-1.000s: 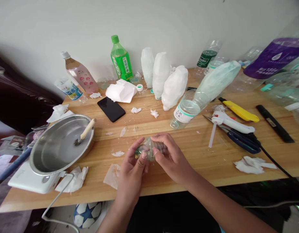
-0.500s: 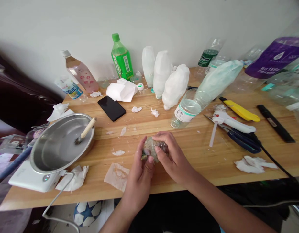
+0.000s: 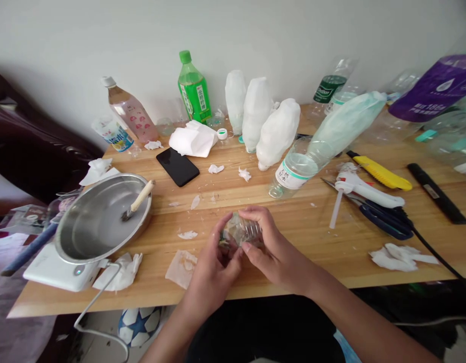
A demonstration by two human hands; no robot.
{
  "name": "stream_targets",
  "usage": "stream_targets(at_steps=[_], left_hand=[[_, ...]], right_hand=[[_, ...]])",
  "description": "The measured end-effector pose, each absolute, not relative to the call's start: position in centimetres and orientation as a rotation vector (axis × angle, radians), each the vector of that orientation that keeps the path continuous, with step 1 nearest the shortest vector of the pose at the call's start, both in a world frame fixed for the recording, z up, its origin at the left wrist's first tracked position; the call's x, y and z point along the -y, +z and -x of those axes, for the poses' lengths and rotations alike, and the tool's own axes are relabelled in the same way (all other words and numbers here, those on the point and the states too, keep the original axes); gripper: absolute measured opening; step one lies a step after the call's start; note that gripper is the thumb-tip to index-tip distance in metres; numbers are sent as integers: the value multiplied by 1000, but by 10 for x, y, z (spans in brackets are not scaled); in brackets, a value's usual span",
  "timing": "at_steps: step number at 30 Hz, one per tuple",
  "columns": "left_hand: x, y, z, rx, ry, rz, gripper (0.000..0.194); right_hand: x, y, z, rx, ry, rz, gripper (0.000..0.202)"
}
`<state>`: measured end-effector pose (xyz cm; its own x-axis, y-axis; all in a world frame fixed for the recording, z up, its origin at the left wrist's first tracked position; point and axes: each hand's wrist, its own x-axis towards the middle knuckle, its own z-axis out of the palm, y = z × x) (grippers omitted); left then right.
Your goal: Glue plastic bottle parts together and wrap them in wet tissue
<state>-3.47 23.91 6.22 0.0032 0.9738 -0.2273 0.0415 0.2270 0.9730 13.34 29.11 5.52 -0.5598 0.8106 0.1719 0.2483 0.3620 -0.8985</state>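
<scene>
Low over the front of the wooden table, both hands hold a small clear plastic bottle piece (image 3: 245, 229) with ridged sides. My left hand (image 3: 214, 264) is closed around its left end, where something dark and yellowish shows between the fingers, too small to name. My right hand (image 3: 280, 254) curls over the ridged right end, thumb on the near side. A thin whitish paper sheet (image 3: 180, 268) lies on the table just left of my left hand. Beyond the hands stands a clear cut bottle (image 3: 291, 171) with another pale green bottle leaning out of it.
At left a steel bowl (image 3: 104, 217) with a brush (image 3: 140, 199) sits on a white scale (image 3: 62, 267). White-coated bottles (image 3: 255, 113) and a green bottle (image 3: 195, 93) stand behind. To the right lie a glue gun (image 3: 369, 191), scissors (image 3: 384, 217) and a yellow cutter (image 3: 384, 171).
The plastic piece has turned slightly in my hands, and more of its ridged side shows. My right hand's grip has shifted a little to the right. The whole view has shifted slightly.
</scene>
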Motion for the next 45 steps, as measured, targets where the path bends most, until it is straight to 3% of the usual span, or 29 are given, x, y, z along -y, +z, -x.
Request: stream_targets(at_steps=[18,25,36,42,45], left_hand=[[-247,67,29,-1426,1124,-990,62],[-245,62,31,-1355,1041,-972,83],[-245,67,32,-1403,1044,-981,79],[-248,65,41,-1336,1027,-1013,73],[-248,61,41,-1344,1078,-1029,69]], right_hand=[[-287,50,-120,1977,1055,990,46],[-292,55,-118,1918,1117,1068,40],[-295,58,-127,1877,1258,1076,32],[-300,63,-141,2053,1421,944,54],[-300,60,-141,2089,1339,919,56]])
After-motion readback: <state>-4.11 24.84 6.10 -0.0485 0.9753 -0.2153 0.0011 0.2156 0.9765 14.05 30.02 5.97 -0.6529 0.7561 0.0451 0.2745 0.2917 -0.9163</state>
